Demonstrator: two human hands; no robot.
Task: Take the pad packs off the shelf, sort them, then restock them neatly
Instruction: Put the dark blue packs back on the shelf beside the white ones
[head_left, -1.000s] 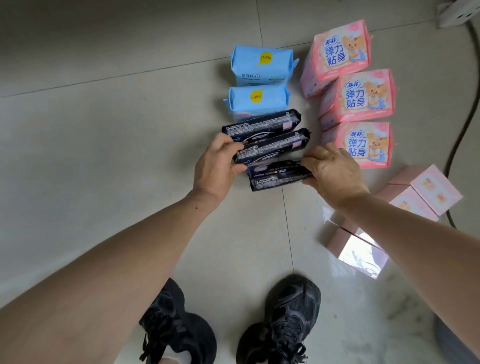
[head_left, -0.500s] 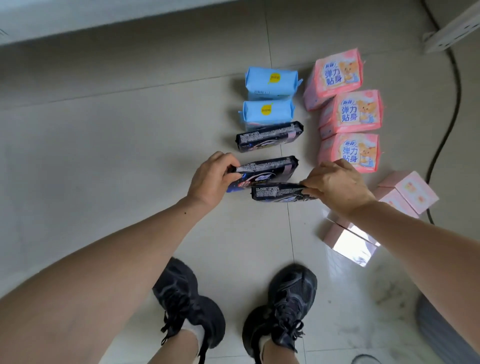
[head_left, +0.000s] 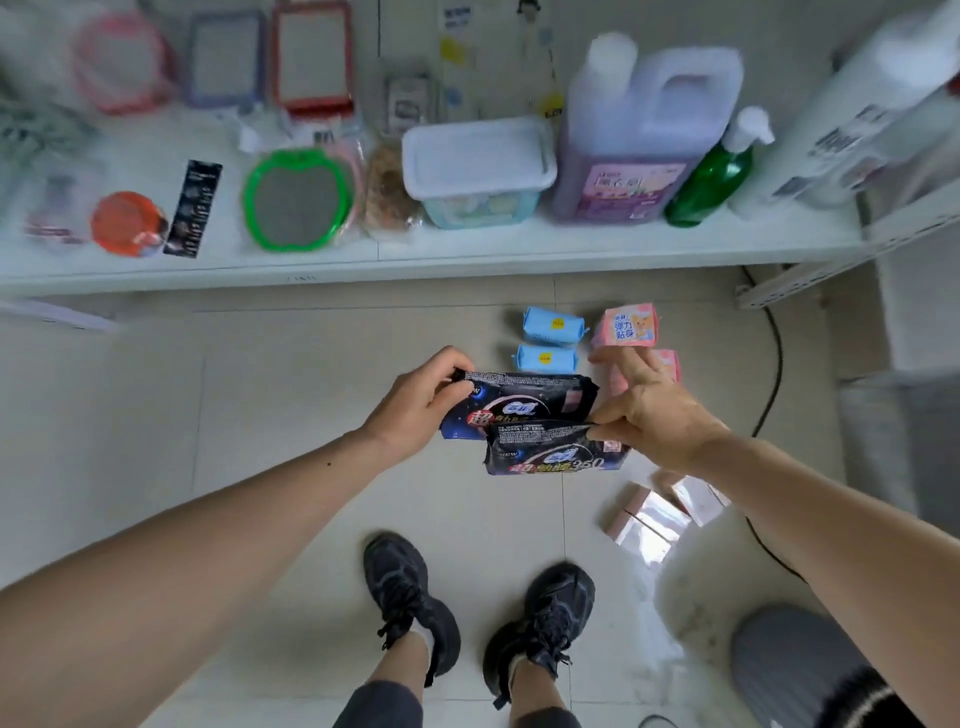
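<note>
Your left hand (head_left: 415, 402) pinches the left end of a flat black plastic pad pack (head_left: 524, 402) with white and red print, held up over the pale tiled floor (head_left: 249, 415). Your right hand (head_left: 649, 410) pinches the top right corner of a second black pad pack (head_left: 550, 454) between thumb and forefinger, its other fingers spread upward. This second pack hangs just below the first and overlaps its lower edge. Beyond the first pack, two light blue pad packs (head_left: 550, 340) lie on the floor one behind the other. To the right of these sit pink pad packs (head_left: 631, 325) with a cartoon bear, partly hidden by your right hand. Past them all runs a white shelf (head_left: 467, 254) carrying a purple detergent jug (head_left: 639, 140) and a green pump bottle (head_left: 711, 182).
</note>
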